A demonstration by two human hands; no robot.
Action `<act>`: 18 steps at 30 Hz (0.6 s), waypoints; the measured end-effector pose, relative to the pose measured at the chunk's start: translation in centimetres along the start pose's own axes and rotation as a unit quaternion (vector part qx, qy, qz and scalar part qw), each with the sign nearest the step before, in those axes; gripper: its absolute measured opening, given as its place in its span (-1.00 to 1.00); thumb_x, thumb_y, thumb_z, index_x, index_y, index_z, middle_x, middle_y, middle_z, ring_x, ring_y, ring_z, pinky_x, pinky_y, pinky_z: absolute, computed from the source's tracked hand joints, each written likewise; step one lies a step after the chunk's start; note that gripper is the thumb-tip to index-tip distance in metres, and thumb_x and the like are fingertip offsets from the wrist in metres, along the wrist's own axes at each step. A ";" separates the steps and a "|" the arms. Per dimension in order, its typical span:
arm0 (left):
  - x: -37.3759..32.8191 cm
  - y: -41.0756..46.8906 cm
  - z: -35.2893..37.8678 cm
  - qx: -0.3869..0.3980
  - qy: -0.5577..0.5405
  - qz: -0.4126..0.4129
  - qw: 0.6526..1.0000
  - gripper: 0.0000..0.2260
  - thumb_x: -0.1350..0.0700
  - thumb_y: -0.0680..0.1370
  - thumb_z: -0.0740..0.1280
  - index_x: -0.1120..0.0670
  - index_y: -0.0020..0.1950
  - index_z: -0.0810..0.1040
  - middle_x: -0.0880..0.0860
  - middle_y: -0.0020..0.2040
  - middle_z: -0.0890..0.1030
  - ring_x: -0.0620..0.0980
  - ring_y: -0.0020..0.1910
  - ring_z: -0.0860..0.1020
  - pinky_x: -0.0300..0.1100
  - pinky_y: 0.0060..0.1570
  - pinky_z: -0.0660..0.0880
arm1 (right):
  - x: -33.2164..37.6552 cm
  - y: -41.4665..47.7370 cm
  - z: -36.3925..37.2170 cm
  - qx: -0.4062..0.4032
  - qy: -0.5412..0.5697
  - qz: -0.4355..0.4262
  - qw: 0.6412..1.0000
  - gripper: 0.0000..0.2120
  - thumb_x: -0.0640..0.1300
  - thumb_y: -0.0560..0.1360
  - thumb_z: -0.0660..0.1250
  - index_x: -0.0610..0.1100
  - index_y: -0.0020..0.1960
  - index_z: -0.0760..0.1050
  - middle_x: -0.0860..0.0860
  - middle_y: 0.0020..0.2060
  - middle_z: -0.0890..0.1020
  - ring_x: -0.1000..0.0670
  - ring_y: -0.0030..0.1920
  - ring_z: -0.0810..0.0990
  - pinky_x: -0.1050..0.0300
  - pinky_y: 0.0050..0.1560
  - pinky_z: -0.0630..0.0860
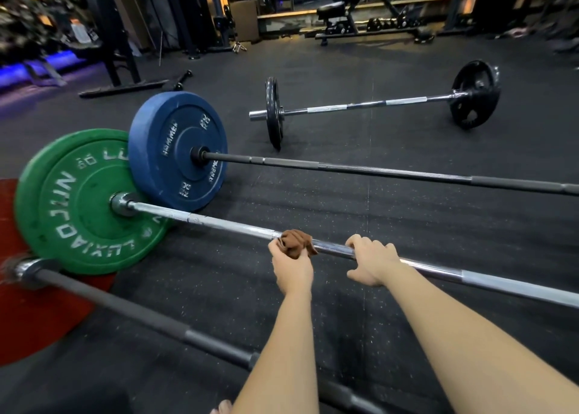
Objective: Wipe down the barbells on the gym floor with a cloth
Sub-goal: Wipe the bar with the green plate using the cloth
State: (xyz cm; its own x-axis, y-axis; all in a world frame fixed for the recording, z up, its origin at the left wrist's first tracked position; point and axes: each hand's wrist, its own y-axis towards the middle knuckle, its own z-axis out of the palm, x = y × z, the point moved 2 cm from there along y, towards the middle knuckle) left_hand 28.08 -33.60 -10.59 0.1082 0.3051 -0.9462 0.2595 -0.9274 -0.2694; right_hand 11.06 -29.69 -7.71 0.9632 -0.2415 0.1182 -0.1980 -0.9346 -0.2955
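1. Fingers (276,247) of the left hand (291,268) bunch a crumpled brown cloth (296,243) against the smooth chrome bar (219,224).
2. The right hand (372,261) curls round the bar beside it.
3. Its round green plate (84,200) stands on speckled rubber floor (344,200).

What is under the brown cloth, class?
The silver bar passes under the cloth, which the left hand grips against it. The right hand holds the bar beside it. That stretch of bar is covered, so its surface cannot be seen.
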 end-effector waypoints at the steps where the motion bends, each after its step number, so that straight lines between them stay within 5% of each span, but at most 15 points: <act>1: 0.1 -0.8 0.6 0.008 0.014 0.006 1.000 -0.63 0.18 0.57 0.39 -0.27 0.09 0.32 -0.07 0.12 0.60 0.03 0.03 0.61 0.12 0.11 0.57 | 0.0 0.0 0.0 0.001 -0.009 -0.001 1.000 -0.40 0.12 0.53 0.32 0.04 0.50 0.20 0.00 0.36 0.43 -0.10 0.33 0.43 -0.10 0.31 0.30; 4: 0.7 -2.9 2.6 0.039 0.046 0.012 0.998 -0.66 0.12 0.59 0.39 -0.22 0.15 0.31 -0.09 0.14 0.58 0.06 0.05 0.60 0.01 0.05 0.52 | 0.0 -0.1 0.0 0.001 -0.034 0.000 0.999 -0.40 0.15 0.55 0.30 0.07 0.52 0.19 -0.03 0.39 0.40 -0.13 0.38 0.38 -0.13 0.35 0.29; 9: 1.1 -3.3 3.3 0.058 -0.004 -0.024 0.998 -0.60 0.10 0.54 0.41 -0.32 0.07 0.28 -0.06 0.10 0.60 0.06 0.05 0.62 0.14 0.11 0.59 | 0.7 -0.5 0.3 0.013 -0.020 0.043 0.999 -0.39 0.10 0.53 0.35 0.08 0.49 0.17 -0.08 0.38 0.30 -0.19 0.37 0.29 -0.17 0.35 0.27; 18: -0.1 0.9 -0.3 -0.011 -0.033 -0.019 0.999 -0.56 0.26 0.55 0.37 -0.29 0.08 0.34 0.00 0.13 0.59 0.04 0.02 0.62 0.15 0.12 0.61 | 0.6 -1.4 0.4 0.015 -0.011 0.048 0.999 -0.31 0.09 0.56 0.30 0.06 0.58 0.06 -0.09 0.42 0.33 -0.19 0.39 0.32 -0.14 0.36 0.25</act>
State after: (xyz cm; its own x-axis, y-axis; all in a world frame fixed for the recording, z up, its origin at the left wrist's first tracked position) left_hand 28.59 -34.44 -10.69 0.0350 0.3246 -0.9452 0.2826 -0.9104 -0.3022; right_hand 12.01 -28.42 -7.59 0.9440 -0.3232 0.0666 -0.2845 -0.8993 -0.3320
